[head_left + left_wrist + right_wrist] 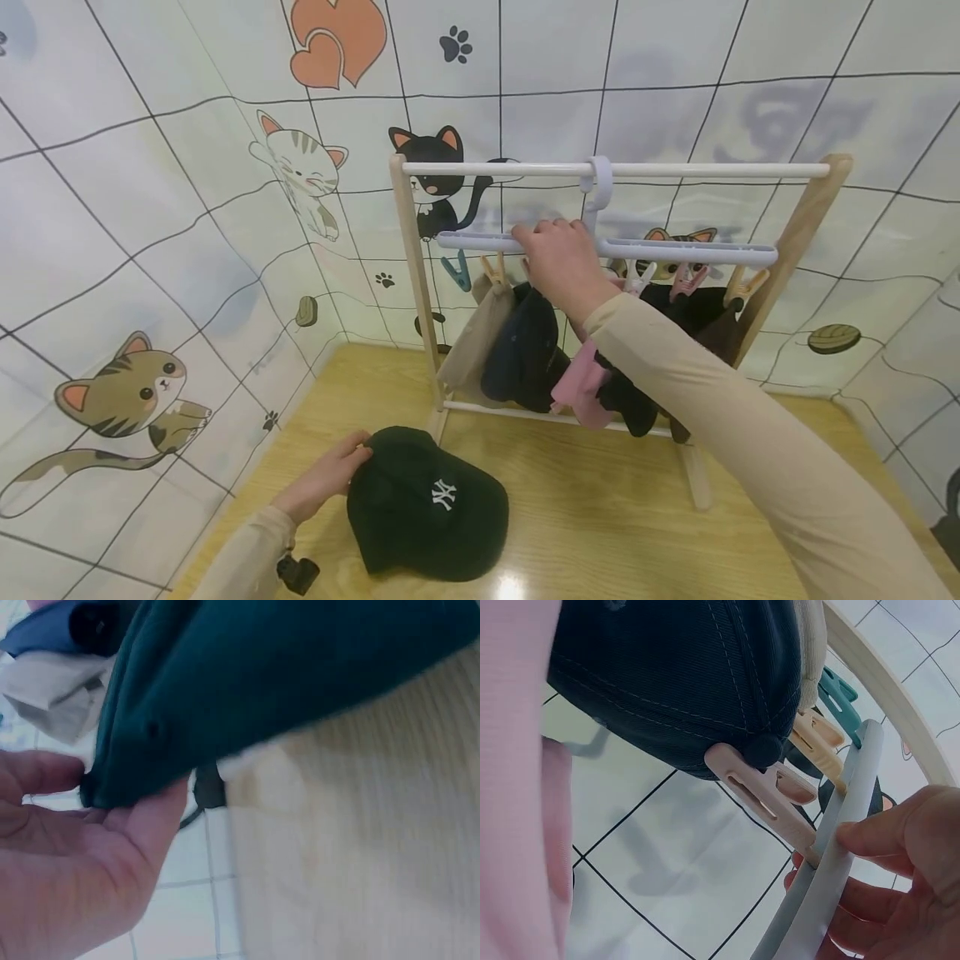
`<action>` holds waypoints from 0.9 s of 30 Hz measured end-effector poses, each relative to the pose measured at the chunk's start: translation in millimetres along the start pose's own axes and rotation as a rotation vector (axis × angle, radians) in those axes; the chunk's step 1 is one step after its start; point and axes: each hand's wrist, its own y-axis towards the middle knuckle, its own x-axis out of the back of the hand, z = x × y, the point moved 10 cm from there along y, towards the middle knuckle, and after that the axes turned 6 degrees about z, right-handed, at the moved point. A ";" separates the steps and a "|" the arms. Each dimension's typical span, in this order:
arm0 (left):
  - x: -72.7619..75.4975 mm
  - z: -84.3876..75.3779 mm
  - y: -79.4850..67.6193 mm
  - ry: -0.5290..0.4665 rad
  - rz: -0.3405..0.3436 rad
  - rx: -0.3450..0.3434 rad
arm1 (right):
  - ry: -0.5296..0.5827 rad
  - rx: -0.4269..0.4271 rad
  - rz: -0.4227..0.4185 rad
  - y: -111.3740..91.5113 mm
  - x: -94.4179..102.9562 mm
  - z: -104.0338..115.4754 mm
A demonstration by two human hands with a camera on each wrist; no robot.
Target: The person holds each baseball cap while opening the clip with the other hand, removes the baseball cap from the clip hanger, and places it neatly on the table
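Note:
A dark green baseball cap [420, 521] with a white emblem stands low over the wooden table, brim toward the right. My left hand [324, 479] pinches its crown at the top; the thumb and fingers also show on the green cloth [247, 682] in the left wrist view. Higher up, my right hand [564, 262] grips the pale clip hanger's bar [690, 251], left of its hook [600, 183]. A pink clip [759, 796] on that bar holds a navy cap [667, 697] by its top. The teal clip [457, 272] at the bar's left end holds nothing.
The hanger hooks over the white top rail [495, 169] of a wooden rack [802, 217]. Also clipped there are a beige cap [472, 350], a pink cap [585, 387] and dark caps. The rack stands on the table [585, 517], near a cat-patterned wall covering [225, 250].

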 end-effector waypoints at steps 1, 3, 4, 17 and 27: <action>-1.1 -4.6 0.3 0.000 0.004 -0.018 | -0.004 -0.002 0.003 0.2 -0.7 -0.2; -3.5 -14.3 1.5 0.000 0.014 -0.051 | -0.011 -0.009 0.005 0.6 -1.8 -1.1; -4.7 -18.5 1.8 -0.004 0.019 -0.062 | -0.012 -0.013 0.006 0.7 -2.0 -1.5; -18.1 -2.0 18.2 -0.023 0.059 -0.004 | -0.005 -0.030 0.005 0.4 -4.2 -2.6; -6.3 -0.5 21.9 0.122 0.036 0.008 | -0.002 -0.021 -0.014 -0.1 -3.2 -2.1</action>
